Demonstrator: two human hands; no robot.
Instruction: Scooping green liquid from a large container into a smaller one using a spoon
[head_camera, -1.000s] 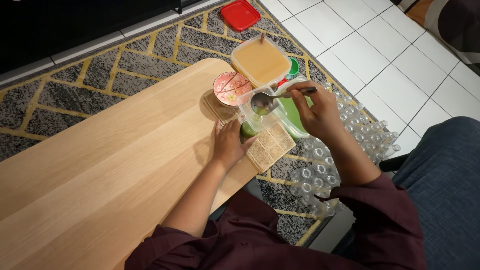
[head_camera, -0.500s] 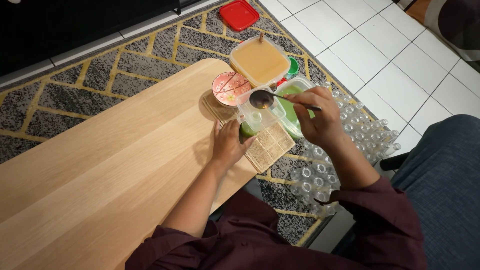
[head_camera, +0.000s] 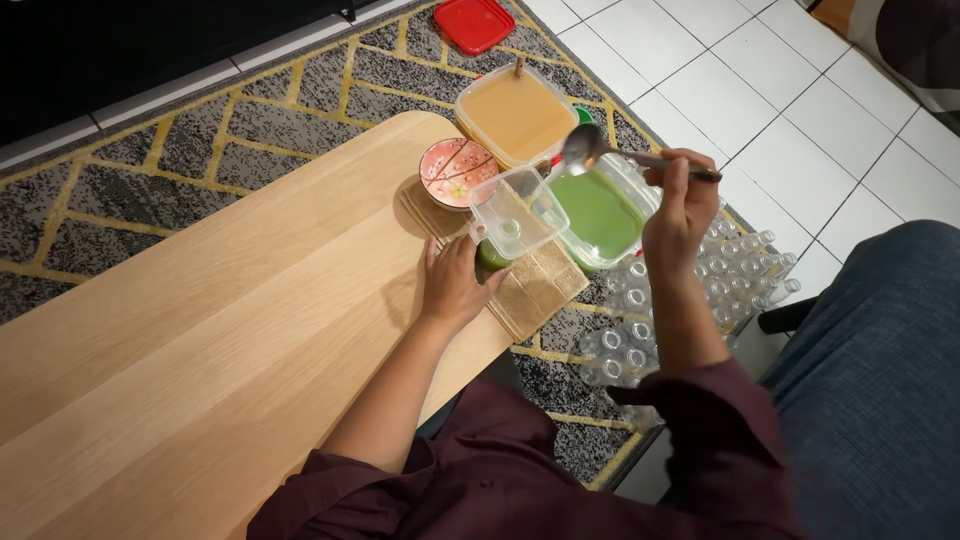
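The left hand (head_camera: 455, 285) wraps around a small bottle (head_camera: 492, 255) of green liquid standing on a woven mat (head_camera: 535, 290) at the wooden table's (head_camera: 230, 330) edge, a clear plastic funnel-like tub (head_camera: 515, 212) sitting on its mouth; the right hand (head_camera: 680, 210) pinches a metal spoon (head_camera: 590, 148) raised above the container of green liquid (head_camera: 600, 215); a pink bowl (head_camera: 458, 172) and a tub of tan liquid (head_camera: 515, 115) sit just beside

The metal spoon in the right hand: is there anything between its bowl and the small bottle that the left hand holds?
The spoon hangs above the green-filled container. Between it and the small bottle held by the left hand stands an empty clear plastic container, tilted over the bottle's top. Nothing else visible intervenes.
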